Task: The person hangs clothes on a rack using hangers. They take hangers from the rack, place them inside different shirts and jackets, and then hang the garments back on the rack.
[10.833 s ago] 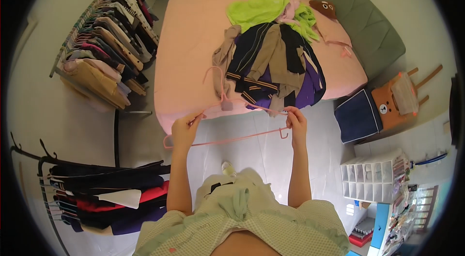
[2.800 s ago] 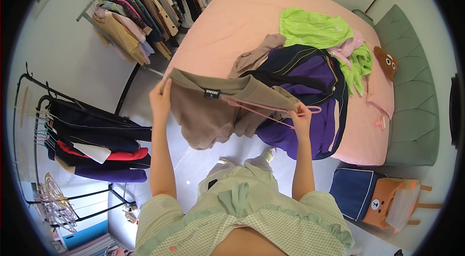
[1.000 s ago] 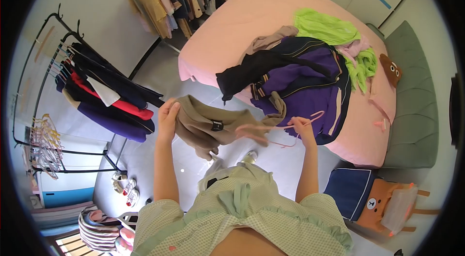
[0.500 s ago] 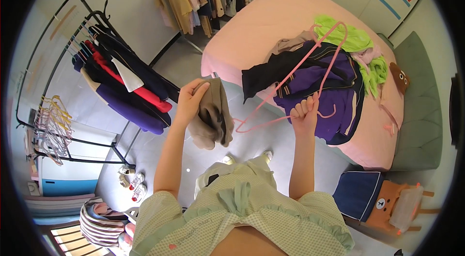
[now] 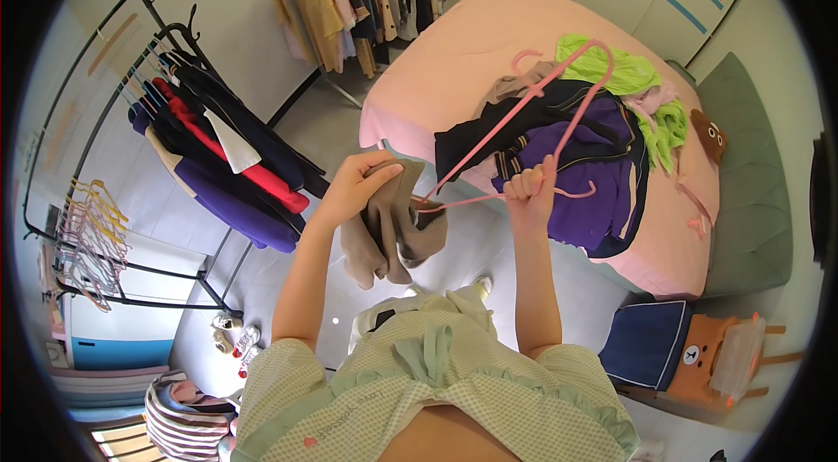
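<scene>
My left hand (image 5: 353, 187) grips a taupe knit garment (image 5: 384, 239) by its ribbed edge, and the cloth hangs bunched in loose folds below the fingers. In my closed right hand (image 5: 530, 189) is a large pink clothes hanger (image 5: 535, 90), held at its lower bar. The hanger's left end reaches to the garment's ribbed opening, where its tip is hidden by the cloth. Beyond my right hand, a purple and black jacket (image 5: 602, 200) lies on the pink bed (image 5: 489, 34).
Bright green cloth (image 5: 611, 65) lies past the jacket. At left, a black rack (image 5: 96, 292) carries dark clothes (image 5: 231, 148) and a bunch of bare hangers (image 5: 96, 235). Another clothes rail (image 5: 332, 3) stands behind. A navy cushion (image 5: 644, 344) rests on a bear-shaped chair (image 5: 698, 357) at right.
The hanger has moved slightly left and its left end now goes in at the garment's opening. The garment has shifted a little right and lower, its folds spread wider.
</scene>
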Tool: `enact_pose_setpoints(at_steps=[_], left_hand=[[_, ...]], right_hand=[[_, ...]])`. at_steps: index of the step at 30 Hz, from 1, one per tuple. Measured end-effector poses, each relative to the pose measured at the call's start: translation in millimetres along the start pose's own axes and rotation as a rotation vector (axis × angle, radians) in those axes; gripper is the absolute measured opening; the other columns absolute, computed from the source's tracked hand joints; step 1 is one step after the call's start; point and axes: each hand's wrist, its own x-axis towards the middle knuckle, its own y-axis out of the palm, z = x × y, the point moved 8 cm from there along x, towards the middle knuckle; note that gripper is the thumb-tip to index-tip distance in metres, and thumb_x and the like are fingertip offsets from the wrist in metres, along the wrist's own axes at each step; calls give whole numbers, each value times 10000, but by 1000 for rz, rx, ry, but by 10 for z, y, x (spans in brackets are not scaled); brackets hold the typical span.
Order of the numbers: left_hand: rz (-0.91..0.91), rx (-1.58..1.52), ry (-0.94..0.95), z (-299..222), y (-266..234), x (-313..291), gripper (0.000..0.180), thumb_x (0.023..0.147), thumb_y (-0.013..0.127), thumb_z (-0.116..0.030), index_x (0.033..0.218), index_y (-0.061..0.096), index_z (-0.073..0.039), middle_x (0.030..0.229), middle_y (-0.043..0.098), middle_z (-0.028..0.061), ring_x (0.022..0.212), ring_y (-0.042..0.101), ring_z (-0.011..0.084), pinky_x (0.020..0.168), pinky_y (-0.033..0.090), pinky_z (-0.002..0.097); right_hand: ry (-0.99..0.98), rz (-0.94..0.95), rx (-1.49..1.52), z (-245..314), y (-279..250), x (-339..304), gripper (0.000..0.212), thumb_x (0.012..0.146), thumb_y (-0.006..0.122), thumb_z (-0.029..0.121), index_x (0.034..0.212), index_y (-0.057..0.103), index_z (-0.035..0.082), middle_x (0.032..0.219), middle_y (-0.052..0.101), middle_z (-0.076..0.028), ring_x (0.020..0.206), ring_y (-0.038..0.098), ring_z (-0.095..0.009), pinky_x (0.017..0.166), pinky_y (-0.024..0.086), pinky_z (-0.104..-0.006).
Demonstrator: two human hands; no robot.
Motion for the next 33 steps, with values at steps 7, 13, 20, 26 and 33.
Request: enact_pose_setpoints(at_steps=[7,13,20,26,33], left_hand=[[-47,30,39,-10,-159,22,162,893,547,-142,896,594,13,723,531,-27,701,448,44,646,394,204],[47,46,10,47,-61,57,166,893,551,-142,916,597,16,736,547,-30,703,461,43,645,403,205],[63,68,91,60,13,180,156,889,549,-129,881,597,20,696,511,-34,657,421,44,607,375,204],[3,-154,111,-3,-2,140,152,891,533,-112,849,592,22,706,494,-39,688,414,41,625,356,202],[-89,-237,72,-41,-126,87,153,886,524,-106,831,579,25,754,500,-21,725,433,58,668,357,206]], right_hand=[[150,-67,-90,-206,-89,15,528,989,301,380,521,265,140,454,152,42,401,136,-88,411,141,-271],[304,-7,-125,109,-195,162,507,987,332,368,533,312,142,454,165,50,386,153,-73,384,138,-243],[284,172,-167,7,-132,123,527,990,309,359,516,303,130,445,192,44,387,164,-80,390,151,-249],[68,-211,-104,-149,-367,71,533,986,331,357,506,291,127,441,194,39,387,158,-86,391,149,-263],[119,-27,-288,158,-324,132,533,992,323,342,505,297,128,445,210,38,391,161,-77,391,145,-250]])
